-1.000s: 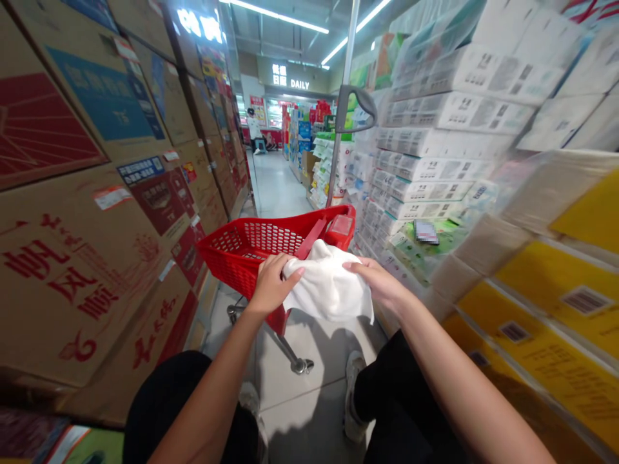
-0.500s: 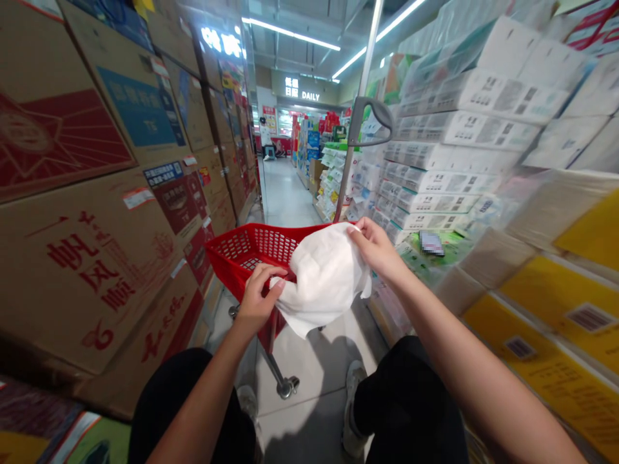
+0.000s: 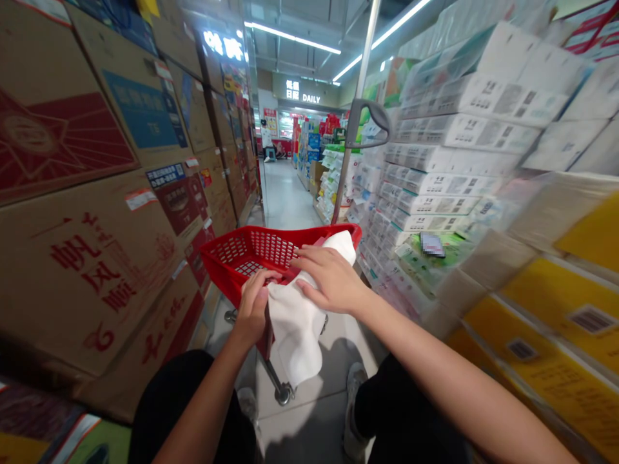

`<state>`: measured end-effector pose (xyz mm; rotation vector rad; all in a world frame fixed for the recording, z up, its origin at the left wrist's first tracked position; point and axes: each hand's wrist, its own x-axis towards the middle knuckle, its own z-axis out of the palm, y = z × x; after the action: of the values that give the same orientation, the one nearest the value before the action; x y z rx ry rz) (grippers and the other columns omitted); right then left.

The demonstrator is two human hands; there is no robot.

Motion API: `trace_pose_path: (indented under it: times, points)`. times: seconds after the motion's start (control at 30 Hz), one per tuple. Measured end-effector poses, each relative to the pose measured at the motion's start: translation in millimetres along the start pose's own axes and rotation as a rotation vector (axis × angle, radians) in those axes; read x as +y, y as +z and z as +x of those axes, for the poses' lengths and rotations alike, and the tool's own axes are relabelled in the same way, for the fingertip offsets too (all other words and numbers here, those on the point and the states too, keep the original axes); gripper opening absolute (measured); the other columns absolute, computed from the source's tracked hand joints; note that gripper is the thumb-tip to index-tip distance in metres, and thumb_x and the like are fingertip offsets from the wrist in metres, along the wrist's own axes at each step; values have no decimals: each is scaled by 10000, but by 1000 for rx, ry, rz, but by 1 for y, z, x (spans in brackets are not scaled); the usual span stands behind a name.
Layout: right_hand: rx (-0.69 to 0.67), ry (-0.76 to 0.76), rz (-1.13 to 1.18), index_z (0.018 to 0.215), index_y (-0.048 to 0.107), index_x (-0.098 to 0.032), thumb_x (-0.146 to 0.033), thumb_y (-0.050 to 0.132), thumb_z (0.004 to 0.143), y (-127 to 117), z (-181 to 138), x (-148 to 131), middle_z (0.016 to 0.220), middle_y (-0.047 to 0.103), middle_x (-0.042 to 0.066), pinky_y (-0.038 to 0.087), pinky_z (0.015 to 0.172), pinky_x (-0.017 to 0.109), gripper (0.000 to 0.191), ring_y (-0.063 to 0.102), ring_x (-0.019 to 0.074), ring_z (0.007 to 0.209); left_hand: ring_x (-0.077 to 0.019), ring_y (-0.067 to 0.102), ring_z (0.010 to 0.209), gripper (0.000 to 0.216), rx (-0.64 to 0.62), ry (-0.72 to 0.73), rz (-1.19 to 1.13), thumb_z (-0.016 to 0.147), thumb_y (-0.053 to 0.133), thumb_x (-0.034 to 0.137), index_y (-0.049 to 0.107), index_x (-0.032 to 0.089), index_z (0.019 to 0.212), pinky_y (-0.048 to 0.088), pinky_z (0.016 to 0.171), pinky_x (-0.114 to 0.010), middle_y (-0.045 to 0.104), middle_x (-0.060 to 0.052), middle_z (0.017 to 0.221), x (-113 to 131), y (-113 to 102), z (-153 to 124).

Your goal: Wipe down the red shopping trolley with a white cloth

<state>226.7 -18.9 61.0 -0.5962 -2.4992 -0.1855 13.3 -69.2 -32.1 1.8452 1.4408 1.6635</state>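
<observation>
A white cloth (image 3: 297, 322) hangs over the near rim of a red plastic shopping basket on wheels (image 3: 232, 254). My left hand (image 3: 255, 305) grips the near corner of the basket, fingers curled over the rim and the cloth's edge. My right hand (image 3: 327, 278) lies flat on the cloth, fingers stretched out, pressing it onto the rim. The basket's grey pull handle (image 3: 368, 117) stands upright on its pole beyond my hands. My knees in black trousers show at the bottom.
Stacked cardboard cartons (image 3: 97, 212) wall the left side of the narrow aisle. Wrapped tissue packs (image 3: 435, 161) and yellow boxes (image 3: 546, 303) fill the right. The grey tiled floor (image 3: 285, 193) runs ahead to far shelves, where a person (image 3: 265, 138) stands.
My right hand lowered the lifted cloth and came down flat on it over the basket's rim. My left hand shifted onto the rim's corner. The cloth now hangs down outside the basket.
</observation>
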Motion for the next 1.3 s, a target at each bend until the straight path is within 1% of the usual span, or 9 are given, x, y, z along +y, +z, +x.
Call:
trace_pose_path:
  times: [0.13,0.3,0.57,0.77,0.97,1.03,1.1,1.2,1.3]
  points:
    - [-162,4,75,1134,707,-210,-410,363,1054,8,4,16,1093,744,76,414,1050,404,406,649,233,1117,-245,587,902,492,30,16,10,936,270,605,569,215,911,458,873,-398,629,-71,920,-13,-4,2]
    - [-149,-6,46,1271,669,-182,-434,339,1060,9,1,67,1293,678,106,343,1144,402,465,545,236,1307,-226,589,869,404,29,91,-149,913,388,577,551,208,903,469,820,-372,608,-66,911,-27,-4,7]
    - [-264,191,5,1149,687,-145,-358,360,1052,11,13,129,1192,692,116,407,981,342,403,600,221,1101,-264,597,943,375,-17,116,-123,847,431,525,592,201,943,477,883,-409,630,-90,964,-29,10,14]
    - [-227,314,-56,1074,711,-177,-497,373,1023,12,13,102,1147,696,101,379,954,367,468,574,250,1043,-238,575,901,393,-11,53,103,916,324,491,588,216,818,456,889,-388,631,-72,886,-35,-7,21]
    - [-225,489,-50,1064,734,-196,-606,327,1004,14,17,71,1133,717,108,385,980,394,581,582,281,1092,-261,643,958,394,-287,-43,344,909,399,499,650,224,778,438,973,-396,722,-60,935,8,-41,30]
    - [-210,560,-69,1074,741,-190,-616,325,996,15,19,63,1152,718,120,406,967,412,601,575,310,1125,-268,658,861,459,-374,-30,397,902,384,571,669,231,782,489,783,-360,727,-76,887,33,-40,27]
    - [-184,621,-96,1073,747,-187,-621,325,989,16,19,54,1167,718,129,425,949,436,611,562,340,1158,-262,625,687,445,-378,-52,667,896,416,598,695,260,821,403,591,-333,706,-65,757,54,-31,24]
    - [-140,657,-127,1052,755,-194,-634,319,987,16,16,43,1177,718,134,442,939,461,623,560,360,1179,-262,558,561,530,-303,-30,953,892,396,659,709,253,762,297,555,-327,642,-89,623,70,-16,23]
    - [-133,613,-146,1051,751,-194,-632,306,1000,12,9,44,1179,720,137,441,952,444,626,587,340,1174,-270,554,572,648,-294,-43,973,931,296,676,740,250,727,279,569,-333,648,-113,631,64,-9,31]
